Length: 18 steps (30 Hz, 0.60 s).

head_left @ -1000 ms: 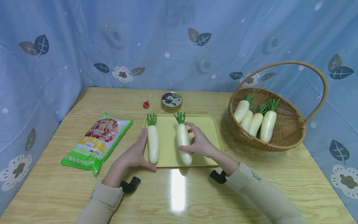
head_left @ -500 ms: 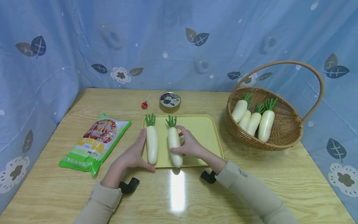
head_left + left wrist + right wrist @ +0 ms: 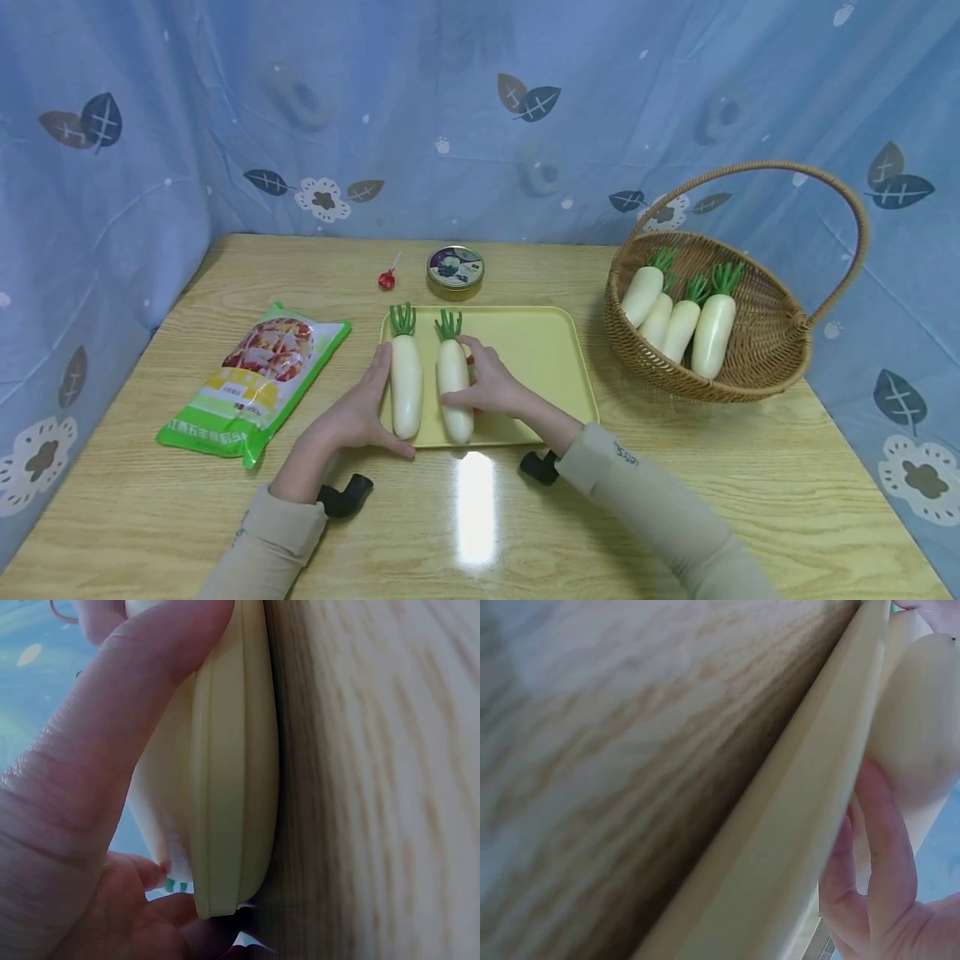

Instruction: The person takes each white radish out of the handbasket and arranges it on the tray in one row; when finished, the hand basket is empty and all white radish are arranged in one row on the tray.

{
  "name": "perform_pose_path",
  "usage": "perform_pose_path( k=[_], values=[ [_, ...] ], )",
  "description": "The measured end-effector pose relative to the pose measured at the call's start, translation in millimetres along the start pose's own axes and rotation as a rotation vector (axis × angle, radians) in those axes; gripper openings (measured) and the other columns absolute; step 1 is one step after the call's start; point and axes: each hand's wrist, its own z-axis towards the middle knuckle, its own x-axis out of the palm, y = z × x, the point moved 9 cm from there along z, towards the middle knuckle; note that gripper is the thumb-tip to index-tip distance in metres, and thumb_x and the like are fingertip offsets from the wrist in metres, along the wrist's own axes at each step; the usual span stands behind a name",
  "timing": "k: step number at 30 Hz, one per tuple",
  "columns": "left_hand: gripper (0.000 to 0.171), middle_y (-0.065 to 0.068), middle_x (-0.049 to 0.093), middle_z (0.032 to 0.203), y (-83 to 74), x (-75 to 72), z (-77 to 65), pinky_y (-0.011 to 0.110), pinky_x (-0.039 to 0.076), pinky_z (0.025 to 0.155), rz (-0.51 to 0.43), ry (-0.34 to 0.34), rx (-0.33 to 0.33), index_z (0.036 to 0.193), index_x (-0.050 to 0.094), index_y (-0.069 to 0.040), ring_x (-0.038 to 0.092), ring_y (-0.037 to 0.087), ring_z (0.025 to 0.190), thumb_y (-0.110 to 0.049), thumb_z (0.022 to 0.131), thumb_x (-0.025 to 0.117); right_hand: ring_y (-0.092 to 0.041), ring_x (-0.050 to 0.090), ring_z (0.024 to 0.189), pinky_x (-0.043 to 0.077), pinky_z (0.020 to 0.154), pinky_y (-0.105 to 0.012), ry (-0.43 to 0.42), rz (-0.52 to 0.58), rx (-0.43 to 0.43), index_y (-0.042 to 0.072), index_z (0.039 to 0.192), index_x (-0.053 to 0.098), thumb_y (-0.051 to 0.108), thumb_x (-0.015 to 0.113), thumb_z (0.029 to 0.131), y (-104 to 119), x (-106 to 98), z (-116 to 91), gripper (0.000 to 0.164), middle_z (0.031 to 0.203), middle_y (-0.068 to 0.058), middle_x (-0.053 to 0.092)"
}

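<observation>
The right hand [image 3: 489, 383] is gripping a white radish [image 3: 452, 367] from its right side. That radish is lying within the yellow tray [image 3: 532, 358], its long axis running away from the person, leaves at the far end, a narrow gap separating it from a 2nd radish [image 3: 407, 387] on its left. The left hand [image 3: 356, 417] is spreading along the tray's left edge, nearer the 2nd radish. 4 other radishes [image 3: 712, 337] are lying in the wicker basket [image 3: 768, 333], rightward on the worktop [image 3: 795, 500].
</observation>
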Motion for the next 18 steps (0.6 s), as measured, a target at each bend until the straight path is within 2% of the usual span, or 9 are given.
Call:
perform_pose_path(
  k=[9, 18],
  values=[
    [0.152, 0.022, -0.015, 0.148, 0.1, -0.7, 0.1, 0.048, 0.009, 0.109, -0.001, -0.001, -0.004, 0.142, -0.017, 0.001, -0.005, 0.034, 0.136, -0.044, 0.043, 0.089, -0.028, 0.046, 0.102, 0.047, 0.077, -0.034, 0.007, -0.027, 0.013, 0.014, 0.142, 0.024, 0.025, 0.079, 0.068, 2, 5, 10, 0.092, 0.119, -0.02, 0.039],
    [0.151, 0.023, -0.015, 0.148, -2.1, -0.8, -1.2, 0.048, 0.01, 0.109, -0.004, 0.0, -0.002, 0.142, -0.017, 0.002, -0.003, 0.036, 0.136, -0.043, 0.043, 0.089, -0.027, 0.045, 0.104, 0.045, 0.08, -0.035, 0.068, -0.056, -0.012, 0.012, 0.142, 0.022, 0.028, 0.079, 0.07, 9, 12, 15, 0.094, 0.117, -0.02, 0.04]
  ],
)
